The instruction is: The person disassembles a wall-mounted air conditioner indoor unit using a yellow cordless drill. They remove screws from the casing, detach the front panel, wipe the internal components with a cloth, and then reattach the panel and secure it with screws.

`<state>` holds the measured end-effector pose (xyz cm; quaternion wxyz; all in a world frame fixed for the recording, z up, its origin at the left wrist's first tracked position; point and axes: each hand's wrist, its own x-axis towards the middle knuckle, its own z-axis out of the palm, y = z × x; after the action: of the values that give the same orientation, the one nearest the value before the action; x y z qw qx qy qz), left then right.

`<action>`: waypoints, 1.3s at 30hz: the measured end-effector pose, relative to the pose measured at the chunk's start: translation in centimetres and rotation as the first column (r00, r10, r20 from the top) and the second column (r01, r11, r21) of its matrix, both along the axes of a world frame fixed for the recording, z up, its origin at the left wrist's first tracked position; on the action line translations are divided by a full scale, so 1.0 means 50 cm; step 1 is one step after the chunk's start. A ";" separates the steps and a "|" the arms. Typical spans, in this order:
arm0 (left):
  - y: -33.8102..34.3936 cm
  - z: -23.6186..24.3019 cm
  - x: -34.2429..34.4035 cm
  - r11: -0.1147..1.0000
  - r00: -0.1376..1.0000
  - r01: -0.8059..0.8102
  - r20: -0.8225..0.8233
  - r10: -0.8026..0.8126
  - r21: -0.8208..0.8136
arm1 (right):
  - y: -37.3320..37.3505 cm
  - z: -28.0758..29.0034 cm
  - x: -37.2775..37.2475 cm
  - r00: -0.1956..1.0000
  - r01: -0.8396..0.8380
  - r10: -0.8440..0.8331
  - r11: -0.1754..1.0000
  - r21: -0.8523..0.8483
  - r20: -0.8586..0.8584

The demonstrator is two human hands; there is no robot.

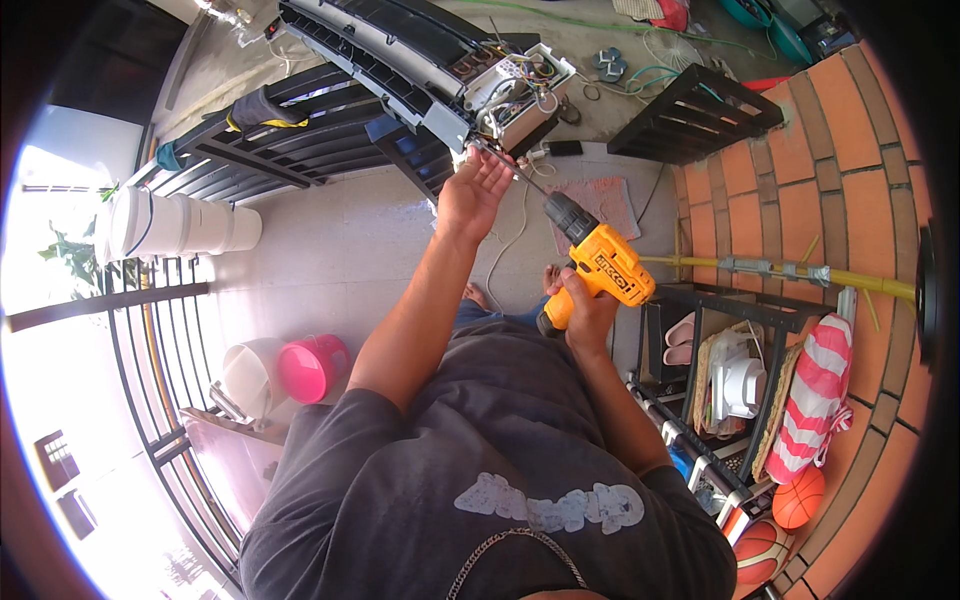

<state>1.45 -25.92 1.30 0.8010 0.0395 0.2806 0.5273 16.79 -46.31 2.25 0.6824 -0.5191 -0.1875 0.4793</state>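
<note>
My right hand (592, 320) is wrapped round the grip of a yellow and black cordless drill (612, 266), held in front of my body. A long thin driver bit (530, 181) runs from its chuck up and left to the near corner of an opened indoor air conditioner unit (440, 122). My left hand (470, 200) is raised palm up beneath that corner, fingers stretched out beside the bit's far end. Whether those fingers touch the bit or the unit, I cannot tell. At the unit's right end, an exposed white box (525, 95) shows loose coloured wires. The bit's tip is hard to make out.
The unit rests over black slatted railing (300, 125), with another slatted panel (690, 115) to the right. A mat (600, 210) and cables lie on the floor. White buckets (185, 222) and a pink bucket (312, 368) stand left. A crowded shelf rack (740, 300) lines the brick wall (800, 140).
</note>
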 end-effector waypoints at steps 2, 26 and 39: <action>0.000 0.000 0.001 1.000 1.000 -0.009 -0.009 0.009 0.000 | 0.002 -0.005 -0.003 1.000 0.006 -0.006 1.000 0.006 -0.004; 0.067 0.024 -0.039 0.938 0.970 0.221 -0.036 -0.239 -0.267 | 0.018 -0.021 -0.021 0.991 -0.033 0.025 0.998 -0.062 -0.130; 0.093 0.022 -0.048 0.880 0.939 0.343 0.150 -0.309 -0.329 | 0.022 -0.001 -0.021 0.989 -0.084 0.072 0.993 -0.080 -0.133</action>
<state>-0.97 -21.27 2.42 0.8846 -0.0814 0.3217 0.3277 15.75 -45.20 2.22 0.6511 -0.5077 -0.1425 0.5459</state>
